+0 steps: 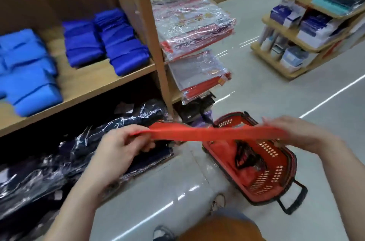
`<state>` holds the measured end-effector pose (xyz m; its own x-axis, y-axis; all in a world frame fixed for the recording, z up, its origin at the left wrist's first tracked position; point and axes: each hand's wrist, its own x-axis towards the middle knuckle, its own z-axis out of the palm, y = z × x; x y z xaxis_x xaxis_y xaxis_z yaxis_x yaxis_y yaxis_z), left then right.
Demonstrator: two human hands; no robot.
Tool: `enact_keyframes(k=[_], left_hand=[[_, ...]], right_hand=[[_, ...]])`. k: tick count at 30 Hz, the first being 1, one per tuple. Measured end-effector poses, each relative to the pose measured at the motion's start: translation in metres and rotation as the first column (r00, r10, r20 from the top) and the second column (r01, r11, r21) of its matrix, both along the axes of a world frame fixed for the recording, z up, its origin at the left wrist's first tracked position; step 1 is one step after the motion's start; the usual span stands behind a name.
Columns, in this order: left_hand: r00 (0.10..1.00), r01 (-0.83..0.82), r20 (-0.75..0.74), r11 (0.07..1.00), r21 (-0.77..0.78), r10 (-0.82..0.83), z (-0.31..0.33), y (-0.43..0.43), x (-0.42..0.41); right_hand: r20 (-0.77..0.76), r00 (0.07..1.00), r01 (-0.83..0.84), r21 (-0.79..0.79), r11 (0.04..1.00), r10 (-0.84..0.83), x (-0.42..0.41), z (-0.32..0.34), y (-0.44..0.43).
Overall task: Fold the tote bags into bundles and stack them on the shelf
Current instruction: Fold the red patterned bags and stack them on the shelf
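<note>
One view is given, from a wide-angle camera worn on the head, tilted forward and down. The left hand (120, 147), right hand (302, 132) and bag (217, 134) are seen close below; the shelf (88, 81) is framed at left.

— What is the person wearing?
— An orange garment (221, 231) at bottom centre, a blue-grey strip (234, 213) above it.
— And the arms?
— Bare, like the left hand (120, 146) and right hand (296, 132). A dark strapped sandal (164, 233) shows lower centre.
</note>
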<state>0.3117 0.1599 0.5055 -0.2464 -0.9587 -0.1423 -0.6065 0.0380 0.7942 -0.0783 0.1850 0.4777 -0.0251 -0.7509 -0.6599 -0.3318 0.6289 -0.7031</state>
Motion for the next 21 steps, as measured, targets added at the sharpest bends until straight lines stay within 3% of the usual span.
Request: enact_keyframes(k=[4, 6, 10, 13, 14, 16, 18, 20, 21], left_hand=[[0.943, -0.333, -0.029, 0.941, -0.051, 0.332, 0.011, 0.024, 0.076], [0.902, -0.432, -0.033, 0.899, -0.074, 0.431, 0.022, 0.039, 0.114], [0.812, -0.582, -0.060, 0.813, -0.008, 0.581, 0.036, 0.072, 0.207], [0.714, -0.662, 0.225, 0.744, -0.093, 0.663, 0.048, 0.104, 0.278], [0.688, -0.686, 0.257, 0.724, -0.078, 0.679, 0.047, 0.116, 0.298], [0.692, -0.720, 0.061, 0.682, 0.127, 0.719, 0.043, 0.143, 0.328], [0.541, -0.744, -0.250, 0.596, 0.303, 0.803, 0.039, 0.167, 0.347], [0.376, -0.825, -0.396, 0.497, 0.267, 0.838, 0.042, 0.184, 0.361], [0.351, -0.864, -0.410, 0.460, 0.205, 0.842, 0.048, 0.191, 0.368]], right_hand=[[-0.005, 0.960, -0.277, -0.166, 0.946, 0.280, 0.089, 0.026, 0.006], [0.129, 0.963, -0.203, -0.238, 0.950, 0.238, 0.137, 0.022, 0.001], [0.244, 0.945, -0.110, -0.384, 0.917, 0.216, 0.245, 0.029, -0.022], [0.230, 0.910, -0.209, -0.468, 0.859, 0.346, 0.322, 0.059, -0.044], [0.217, 0.895, -0.240, -0.501, 0.832, 0.389, 0.346, 0.069, -0.052], [0.206, 0.859, -0.294, -0.548, 0.783, 0.468, 0.392, 0.086, -0.065], [0.191, 0.822, -0.348, -0.577, 0.739, 0.536, 0.437, 0.100, -0.075], [0.169, 0.772, -0.429, -0.573, 0.699, 0.613, 0.476, 0.114, -0.085], [0.145, 0.737, -0.483, -0.571, 0.664, 0.661, 0.494, 0.123, -0.089]])
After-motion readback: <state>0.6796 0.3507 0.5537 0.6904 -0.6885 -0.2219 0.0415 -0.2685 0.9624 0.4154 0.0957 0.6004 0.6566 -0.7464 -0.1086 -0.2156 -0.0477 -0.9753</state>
